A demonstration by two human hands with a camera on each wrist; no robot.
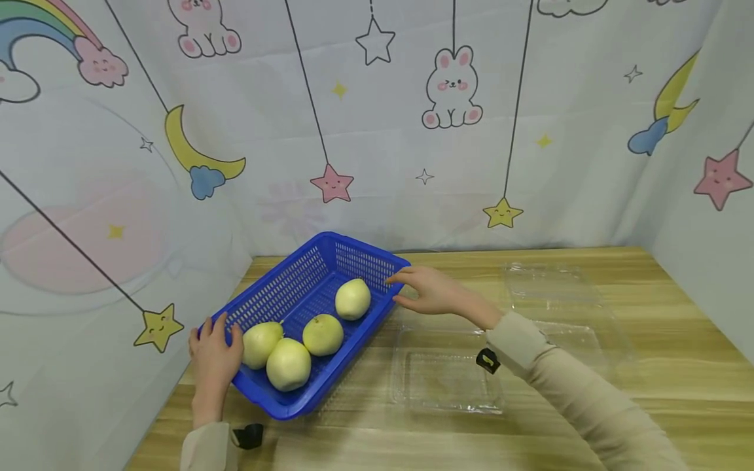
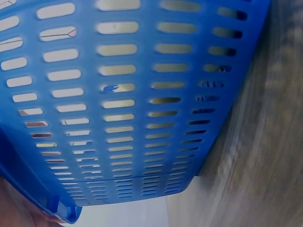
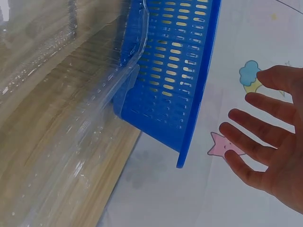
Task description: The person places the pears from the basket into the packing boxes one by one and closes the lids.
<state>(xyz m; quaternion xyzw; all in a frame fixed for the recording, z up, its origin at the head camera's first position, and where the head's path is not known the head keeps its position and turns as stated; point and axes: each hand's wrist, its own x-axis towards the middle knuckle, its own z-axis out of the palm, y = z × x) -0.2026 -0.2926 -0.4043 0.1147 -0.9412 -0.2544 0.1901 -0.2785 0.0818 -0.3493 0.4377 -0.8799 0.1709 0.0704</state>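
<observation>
A blue slotted plastic basket (image 1: 303,297) stands slanted on the left of the table, with several pale yellow-green pears (image 1: 288,364) inside. At its near left corner, my left hand (image 1: 215,366) grips the rim; the left wrist view shows mostly the basket's slotted side (image 2: 90,73), with part of that hand (image 2: 19,210) at the lower left edge. My right hand (image 1: 430,291) is beside the far right corner, fingers spread toward the rim. In the right wrist view this hand (image 3: 279,137) holds nothing, and a gap separates it from the basket (image 3: 158,125).
Clear plastic containers lie right of the basket: one open tray (image 1: 448,409) in front and others (image 1: 548,284) behind, partly under my right arm. Their outlines are hard to make out. A printed cloth backdrop (image 1: 383,118) closes off the wooden table's (image 1: 665,314) back and sides.
</observation>
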